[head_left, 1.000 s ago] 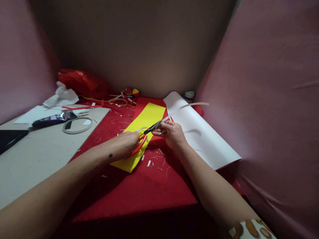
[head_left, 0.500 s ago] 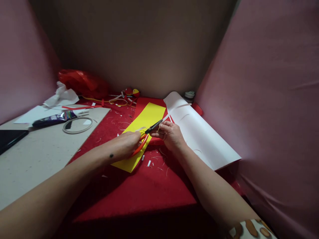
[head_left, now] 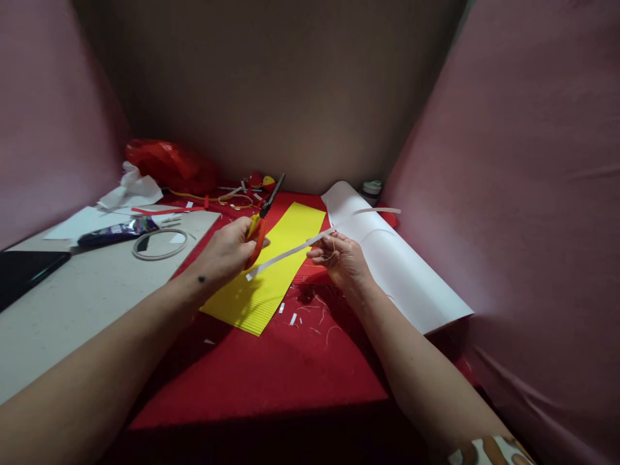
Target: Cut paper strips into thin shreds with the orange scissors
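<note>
My left hand [head_left: 227,248] is closed round the orange and yellow handles of a pair of scissors [head_left: 260,226], whose dark blades point up and away. Between the fingers of my right hand [head_left: 343,257] is a long, narrow white paper strip [head_left: 290,250], one end reaching left over the yellow sheet and the other curving right over the white sheet. A thin pale curl hangs at those fingers. Below lies a yellow corrugated sheet [head_left: 247,303], partly over a red ribbed sheet [head_left: 314,274]. The large white sheet [head_left: 411,271] lies beside my right hand, curled at its far end.
Paper scraps [head_left: 293,319] dot the red cloth [head_left: 271,381]. On the pale board [head_left: 72,323] at left are a dark tube [head_left: 116,234], a grey ring [head_left: 159,257] and a black flat object [head_left: 29,274]. A red plastic bag [head_left: 169,165] and a lidded jar [head_left: 372,187] stand behind.
My left hand has drawn the scissors left, away from my right hand, and their blades have swung upward. The white strip now extends left from my right fingers, clear of the blades.
</note>
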A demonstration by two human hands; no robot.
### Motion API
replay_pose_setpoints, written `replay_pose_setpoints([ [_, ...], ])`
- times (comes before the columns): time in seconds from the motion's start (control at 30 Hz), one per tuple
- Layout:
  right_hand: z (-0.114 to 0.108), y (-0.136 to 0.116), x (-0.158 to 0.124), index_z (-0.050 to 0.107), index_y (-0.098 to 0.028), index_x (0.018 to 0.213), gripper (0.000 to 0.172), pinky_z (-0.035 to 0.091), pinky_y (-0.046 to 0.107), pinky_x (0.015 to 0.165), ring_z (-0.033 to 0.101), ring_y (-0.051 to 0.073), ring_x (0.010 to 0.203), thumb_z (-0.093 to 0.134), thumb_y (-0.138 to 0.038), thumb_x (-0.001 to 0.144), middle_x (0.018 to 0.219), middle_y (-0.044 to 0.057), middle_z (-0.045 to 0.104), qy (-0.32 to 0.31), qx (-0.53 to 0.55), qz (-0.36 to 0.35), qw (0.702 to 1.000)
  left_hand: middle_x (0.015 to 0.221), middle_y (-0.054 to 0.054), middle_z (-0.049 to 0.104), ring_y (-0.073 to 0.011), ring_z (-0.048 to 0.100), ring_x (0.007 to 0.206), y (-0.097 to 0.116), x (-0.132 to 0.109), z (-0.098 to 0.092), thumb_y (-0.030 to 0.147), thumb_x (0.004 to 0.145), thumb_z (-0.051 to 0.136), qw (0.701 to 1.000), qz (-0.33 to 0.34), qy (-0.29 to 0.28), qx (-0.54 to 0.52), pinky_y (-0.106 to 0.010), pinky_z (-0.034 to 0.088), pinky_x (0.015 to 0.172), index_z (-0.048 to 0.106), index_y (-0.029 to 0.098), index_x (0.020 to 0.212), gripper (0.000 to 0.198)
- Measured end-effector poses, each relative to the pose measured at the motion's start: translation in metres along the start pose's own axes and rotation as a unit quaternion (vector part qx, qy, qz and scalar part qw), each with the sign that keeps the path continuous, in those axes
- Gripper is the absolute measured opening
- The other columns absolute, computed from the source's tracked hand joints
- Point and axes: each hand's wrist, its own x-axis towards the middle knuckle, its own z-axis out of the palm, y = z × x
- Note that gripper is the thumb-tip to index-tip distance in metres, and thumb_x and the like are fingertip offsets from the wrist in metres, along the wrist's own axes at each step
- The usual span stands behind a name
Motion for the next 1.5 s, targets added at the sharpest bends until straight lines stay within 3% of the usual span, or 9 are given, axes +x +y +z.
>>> replay_pose_setpoints([
  [0.07, 0.001, -0.001, -0.001, 0.052, -0.015, 0.068, 0.003, 0.043, 0.021, 0.040, 0.062, 0.012, 0.045, 0.054, -0.013, 0.070, 0.058, 0.001, 0.064, 0.003, 0.002, -0.002, 1.000, 0.048, 0.005, 0.038, -0.0078, 0.033, 0.042, 0.000, 0.001, 0.000, 0.037, 0.070, 0.057, 0.988, -0.028, -0.088, -0.124, -0.022, 0.024, 0.042, 0.053, 0.018, 0.074, 0.020],
  [0.13, 0.000, -0.001, -0.001, 0.052, -0.015, 0.068, 0.003, 0.041, 0.020, 0.038, 0.061, 0.012, 0.043, 0.054, -0.013, 0.069, 0.057, 0.000, 0.063, 0.011, 0.001, -0.005, 1.000, 0.043, 0.005, 0.035, -0.0064, 0.028, 0.038, -0.001, 0.002, -0.001, 0.040, 0.072, 0.056, 0.969, -0.062, -0.159, -0.180, -0.022, 0.021, 0.039, 0.056, 0.017, 0.070, 0.023],
  [0.27, -0.002, -0.002, 0.001, 0.052, -0.015, 0.067, 0.003, 0.041, 0.020, 0.039, 0.060, 0.012, 0.043, 0.054, -0.013, 0.069, 0.056, 0.000, 0.063, 0.022, -0.003, -0.015, 1.000, 0.044, 0.003, 0.039, -0.0045, 0.030, 0.037, -0.002, 0.003, -0.001, 0.032, 0.065, 0.066, 0.952, -0.103, -0.204, -0.206, -0.021, 0.018, 0.036, 0.057, 0.016, 0.066, 0.019],
  [0.43, -0.006, -0.003, 0.003, 0.054, -0.014, 0.068, 0.002, 0.044, 0.022, 0.043, 0.061, 0.012, 0.046, 0.053, -0.013, 0.069, 0.059, 0.002, 0.064, 0.034, -0.006, -0.029, 0.999, 0.051, 0.003, 0.049, -0.0036, 0.033, 0.037, -0.001, 0.004, 0.000, 0.019, 0.056, 0.071, 0.945, -0.138, -0.193, -0.225, -0.020, 0.018, 0.036, 0.050, 0.017, 0.071, 0.025],
  [0.77, -0.012, -0.001, 0.009, 0.053, -0.016, 0.068, 0.005, 0.044, 0.023, 0.043, 0.063, 0.014, 0.047, 0.056, -0.013, 0.067, 0.057, 0.000, 0.063, 0.056, -0.003, -0.046, 0.997, 0.050, 0.004, 0.046, -0.0040, 0.032, 0.039, 0.001, 0.002, 0.000, 0.023, 0.057, 0.070, 0.968, -0.097, -0.158, -0.169, -0.022, 0.020, 0.038, 0.049, 0.017, 0.071, 0.026],
  [1.07, -0.008, 0.003, 0.003, 0.054, -0.017, 0.095, 0.036, 0.048, 0.027, 0.052, 0.065, 0.016, 0.054, 0.054, -0.013, 0.060, 0.071, 0.002, 0.069, -0.053, -0.007, -0.002, 0.999, 0.054, 0.005, 0.046, -0.0045, 0.035, 0.041, 0.002, 0.001, 0.006, 0.022, 0.055, 0.069, 0.982, -0.063, -0.127, -0.122, -0.021, 0.025, 0.039, 0.050, 0.017, 0.072, 0.027],
  [1.23, -0.002, 0.001, -0.003, 0.053, -0.017, 0.099, 0.039, 0.049, 0.030, 0.058, 0.066, 0.017, 0.060, 0.051, -0.015, 0.060, 0.082, 0.006, 0.070, -0.107, 0.000, 0.024, 0.994, 0.055, 0.006, 0.047, -0.0045, 0.036, 0.042, 0.002, 0.001, 0.007, 0.022, 0.055, 0.069, 0.986, -0.056, -0.118, -0.105, -0.020, 0.027, 0.040, 0.051, 0.016, 0.073, 0.026],
  [1.4, -0.005, 0.008, 0.002, 0.054, -0.018, 0.091, 0.040, 0.049, 0.030, 0.057, 0.062, 0.016, 0.055, 0.046, -0.008, 0.054, 0.064, 0.000, 0.068, -0.028, -0.083, -0.047, 0.995, 0.054, 0.005, 0.047, -0.0050, 0.036, 0.042, -0.002, 0.002, 0.007, 0.022, 0.056, 0.068, 0.988, -0.050, -0.109, -0.101, -0.020, 0.027, 0.040, 0.052, 0.016, 0.073, 0.024],
  [1.5, -0.007, 0.014, 0.005, 0.056, -0.019, 0.086, 0.041, 0.050, 0.032, 0.069, 0.063, 0.015, 0.065, 0.043, -0.005, 0.051, 0.066, -0.001, 0.068, -0.004, -0.136, -0.103, 0.985, 0.055, 0.005, 0.048, -0.0054, 0.037, 0.043, -0.006, 0.004, 0.008, 0.023, 0.056, 0.068, 0.988, -0.050, -0.102, -0.103, -0.021, 0.028, 0.040, 0.052, 0.016, 0.074, 0.024],
])
